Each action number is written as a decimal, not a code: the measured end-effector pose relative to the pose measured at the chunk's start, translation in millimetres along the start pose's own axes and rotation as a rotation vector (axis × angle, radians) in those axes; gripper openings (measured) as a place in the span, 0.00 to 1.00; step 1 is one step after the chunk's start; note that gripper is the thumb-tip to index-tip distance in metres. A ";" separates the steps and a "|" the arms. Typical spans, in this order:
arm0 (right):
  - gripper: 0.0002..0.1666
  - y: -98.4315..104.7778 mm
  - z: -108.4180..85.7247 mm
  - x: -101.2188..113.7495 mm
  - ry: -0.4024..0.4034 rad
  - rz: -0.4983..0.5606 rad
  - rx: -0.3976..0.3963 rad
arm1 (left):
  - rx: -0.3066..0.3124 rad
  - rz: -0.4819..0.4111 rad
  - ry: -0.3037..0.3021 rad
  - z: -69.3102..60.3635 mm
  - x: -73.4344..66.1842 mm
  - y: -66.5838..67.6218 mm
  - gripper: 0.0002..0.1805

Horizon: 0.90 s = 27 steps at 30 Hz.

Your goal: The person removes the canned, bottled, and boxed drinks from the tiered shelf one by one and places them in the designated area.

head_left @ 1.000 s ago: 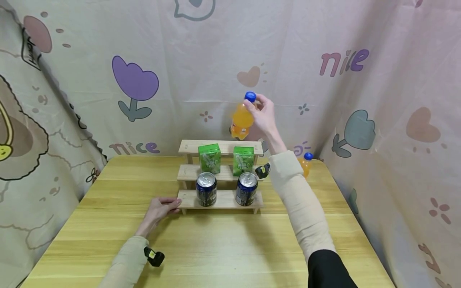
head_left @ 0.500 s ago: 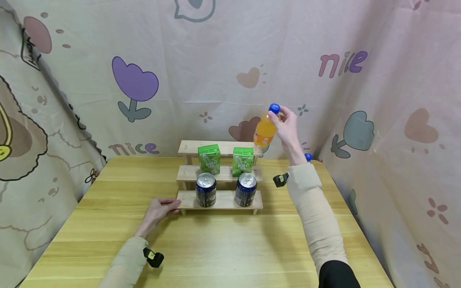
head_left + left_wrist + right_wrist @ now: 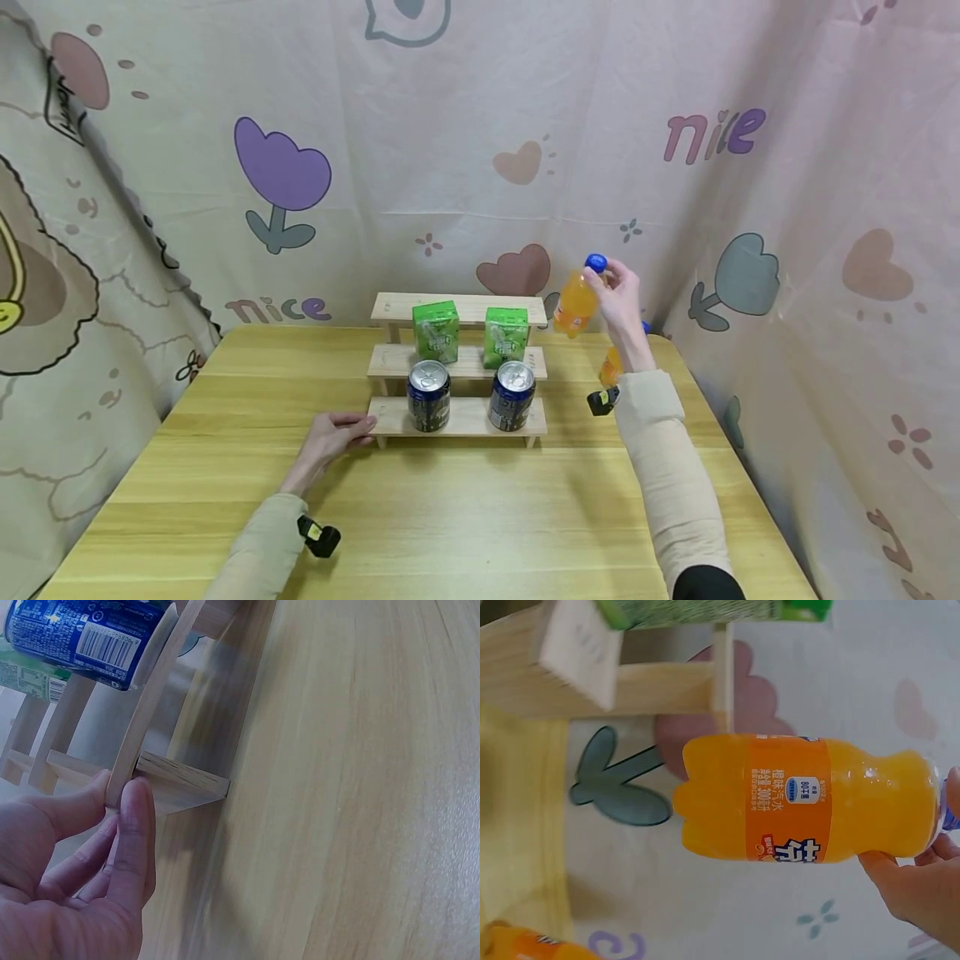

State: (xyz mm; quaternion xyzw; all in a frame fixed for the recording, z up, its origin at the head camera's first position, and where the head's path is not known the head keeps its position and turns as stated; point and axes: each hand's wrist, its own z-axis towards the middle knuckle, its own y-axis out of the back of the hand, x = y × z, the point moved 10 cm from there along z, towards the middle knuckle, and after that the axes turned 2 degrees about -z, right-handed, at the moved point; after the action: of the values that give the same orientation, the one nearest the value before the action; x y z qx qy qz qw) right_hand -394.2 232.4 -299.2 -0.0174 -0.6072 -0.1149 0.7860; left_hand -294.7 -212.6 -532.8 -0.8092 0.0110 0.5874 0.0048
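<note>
My right hand [image 3: 621, 298] pinches an orange soda bottle [image 3: 576, 303] near its blue cap, holding it tilted in the air right of the wooden tiered shelf [image 3: 390, 361]. Its orange label faces the camera in the right wrist view, where the bottle [image 3: 802, 799] lies across the picture. At the shelf's lowest tier, my left hand [image 3: 333, 437] grips the left end of the board between thumb and fingers, plain in the left wrist view. Two dark blue cans [image 3: 429, 397] stand on that bottom tier. Two green juice cartons [image 3: 436, 332] stand on the middle tier.
A second orange soda bottle [image 3: 611, 367] stands on the table [image 3: 465, 525] at the back right, partly hidden behind my right forearm. A printed curtain [image 3: 420, 150] hangs behind the table and along both sides.
My right hand has carried the orange soda bottle to the right and down, from above the top tier to beside the shelf. The left hand keeps its grip in place.
</note>
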 end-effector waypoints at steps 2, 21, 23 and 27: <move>0.23 3.5 -2.2 -9.8 -0.018 -0.016 -0.002 | -0.002 -0.002 0.000 0.2 0.0 0.1 0.25; 0.28 24.0 -17.4 -98.0 -0.165 -0.116 -0.046 | 0.004 -0.032 0.015 -0.6 0.9 -0.4 0.26; 0.28 24.6 -18.1 -103.6 -0.169 -0.115 -0.049 | 0.000 -0.024 0.018 -0.7 1.2 0.0 0.26; 0.29 24.1 -18.4 -112.4 -0.173 -0.113 -0.043 | -0.006 -0.026 0.015 -0.6 1.4 0.3 0.25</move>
State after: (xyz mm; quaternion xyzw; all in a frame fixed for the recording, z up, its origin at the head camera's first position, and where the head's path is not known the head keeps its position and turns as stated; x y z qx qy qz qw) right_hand -398.4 270.7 -409.1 -0.0097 -0.6702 -0.1699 0.7224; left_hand -293.7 -212.9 -534.0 -0.8137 -0.0016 0.5812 0.0099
